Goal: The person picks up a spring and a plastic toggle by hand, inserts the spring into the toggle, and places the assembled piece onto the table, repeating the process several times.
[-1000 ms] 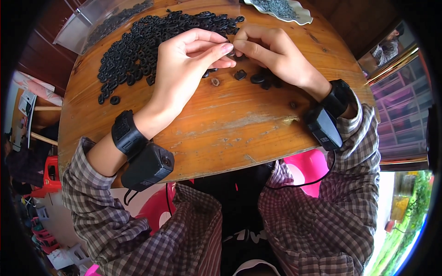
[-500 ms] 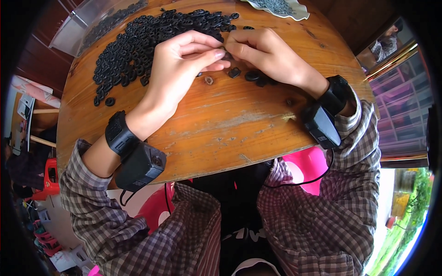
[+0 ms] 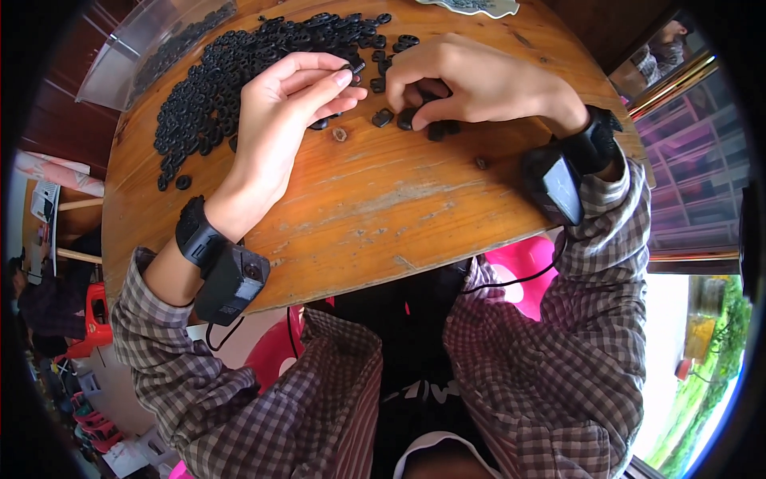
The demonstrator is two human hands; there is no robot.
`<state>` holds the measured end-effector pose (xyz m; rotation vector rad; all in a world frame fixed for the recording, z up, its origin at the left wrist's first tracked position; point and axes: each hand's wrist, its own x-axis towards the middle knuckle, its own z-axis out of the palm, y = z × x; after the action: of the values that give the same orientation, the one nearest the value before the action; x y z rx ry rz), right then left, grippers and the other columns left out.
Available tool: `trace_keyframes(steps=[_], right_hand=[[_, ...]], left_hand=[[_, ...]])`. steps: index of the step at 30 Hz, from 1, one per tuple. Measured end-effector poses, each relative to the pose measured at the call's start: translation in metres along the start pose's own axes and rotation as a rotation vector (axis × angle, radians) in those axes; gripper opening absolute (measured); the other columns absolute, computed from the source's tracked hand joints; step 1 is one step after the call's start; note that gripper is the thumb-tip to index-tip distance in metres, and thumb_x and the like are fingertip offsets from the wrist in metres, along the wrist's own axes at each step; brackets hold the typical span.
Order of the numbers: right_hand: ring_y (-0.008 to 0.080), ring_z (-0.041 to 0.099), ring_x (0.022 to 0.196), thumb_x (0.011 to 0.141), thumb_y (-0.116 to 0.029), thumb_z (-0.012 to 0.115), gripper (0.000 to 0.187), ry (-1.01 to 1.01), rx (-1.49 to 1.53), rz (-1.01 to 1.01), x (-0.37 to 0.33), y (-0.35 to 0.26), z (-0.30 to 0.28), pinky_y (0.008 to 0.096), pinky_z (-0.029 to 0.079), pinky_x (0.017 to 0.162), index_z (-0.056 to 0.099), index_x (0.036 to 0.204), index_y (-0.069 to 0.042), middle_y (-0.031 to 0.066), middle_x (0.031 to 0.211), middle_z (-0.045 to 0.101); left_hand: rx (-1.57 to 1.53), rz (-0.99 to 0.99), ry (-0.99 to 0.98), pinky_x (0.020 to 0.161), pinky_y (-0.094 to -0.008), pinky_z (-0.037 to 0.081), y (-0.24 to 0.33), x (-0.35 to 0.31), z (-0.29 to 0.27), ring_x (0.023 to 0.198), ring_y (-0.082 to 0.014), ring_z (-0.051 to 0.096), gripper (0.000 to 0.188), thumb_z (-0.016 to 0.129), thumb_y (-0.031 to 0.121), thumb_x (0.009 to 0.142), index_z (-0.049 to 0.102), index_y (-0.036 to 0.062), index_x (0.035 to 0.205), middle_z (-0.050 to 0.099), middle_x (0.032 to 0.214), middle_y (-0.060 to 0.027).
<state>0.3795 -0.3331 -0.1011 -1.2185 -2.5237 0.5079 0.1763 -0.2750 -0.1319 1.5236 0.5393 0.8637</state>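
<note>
My left hand [image 3: 283,112] is closed in a pinch above the table. Between its thumb and forefinger is a small black part [image 3: 349,69] with what looks like a ridged or coiled bit sticking out; its kind is unclear. Lower and to the right, my right hand [image 3: 487,84] bends over a few loose black parts. Its thumb and forefinger curl about one rounded black piece [image 3: 406,119] on the wood. Another black piece [image 3: 382,117] lies just left of those fingers. A big pile of black oval ring-like parts [image 3: 203,104] spreads beyond my left hand.
The wooden table [image 3: 351,207] has a curved far edge. At its far left stands a clear plastic bin [image 3: 128,68] with more dark parts. A pale, wavy-rimmed dish [image 3: 503,9] of small grey pieces sits at the far side. Black wrist devices [image 3: 231,279] with cables are strapped to both my arms.
My hands have come apart. The right one has moved down to the loose black parts, while the left keeps a small black part at its fingertips. The view has shifted slightly.
</note>
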Motion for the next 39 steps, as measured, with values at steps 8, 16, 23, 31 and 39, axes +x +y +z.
trace_keyframes(steps=[8, 16, 23, 31, 39], right_hand=[[0.0228, 0.055, 0.064, 0.073, -0.011, 0.064, 0.015, 0.250, -0.102, -0.130, -0.001, 0.005, 0.004, 0.0318, 0.044, 0.058, 0.057, 0.081, 0.000, 0.0094, 0.074, 0.057], [0.0226, 0.054, 0.062, 0.071, -0.013, 0.066, 0.020, 0.184, -0.115, -0.046, 0.002, -0.006, 0.013, 0.0315, 0.043, 0.057, 0.057, 0.084, -0.002, 0.0088, 0.072, 0.055], [0.0189, 0.056, 0.065, 0.069, -0.002, 0.063, 0.022, 0.306, -0.088, -0.021, 0.007, -0.002, 0.018, 0.0271, 0.045, 0.061, 0.057, 0.091, -0.002, 0.0086, 0.076, 0.056], [0.0160, 0.058, 0.083, 0.072, 0.007, 0.058, 0.029, 0.525, 0.021, 0.062, 0.009, -0.010, 0.017, 0.0248, 0.048, 0.072, 0.056, 0.100, 0.001, 0.0080, 0.097, 0.057], [0.0160, 0.054, 0.095, 0.075, 0.007, 0.056, 0.028, 0.627, 0.293, 0.112, 0.011, -0.011, 0.021, 0.0267, 0.046, 0.079, 0.054, 0.102, 0.003, 0.0099, 0.104, 0.053]], left_hand=[[-0.014, -0.022, -0.016, 0.072, -0.0238, 0.050, 0.000, 0.002, 0.003, 0.079, -0.0170, 0.063, 0.016, 0.058, 0.005, 0.081, 0.057, -0.0024, 0.095, 0.061, 0.087, -0.0109], [-0.014, -0.028, -0.007, 0.073, -0.0239, 0.051, -0.002, 0.001, 0.002, 0.081, -0.0172, 0.063, 0.015, 0.057, 0.005, 0.082, 0.057, -0.0034, 0.095, 0.061, 0.088, -0.0114], [-0.048, 0.004, -0.015, 0.073, -0.0247, 0.051, -0.003, 0.000, -0.001, 0.079, -0.0176, 0.063, 0.016, 0.057, 0.005, 0.082, 0.056, -0.0043, 0.094, 0.061, 0.086, -0.0121], [-0.145, 0.002, -0.025, 0.073, -0.0253, 0.050, -0.007, 0.005, 0.002, 0.081, -0.0176, 0.062, 0.017, 0.056, 0.006, 0.082, 0.055, -0.0028, 0.096, 0.061, 0.088, -0.0111], [-0.240, 0.032, 0.008, 0.064, -0.0264, 0.053, -0.008, 0.011, 0.011, 0.070, -0.0202, 0.063, 0.011, 0.054, -0.003, 0.080, 0.053, -0.0077, 0.090, 0.059, 0.082, -0.0152]])
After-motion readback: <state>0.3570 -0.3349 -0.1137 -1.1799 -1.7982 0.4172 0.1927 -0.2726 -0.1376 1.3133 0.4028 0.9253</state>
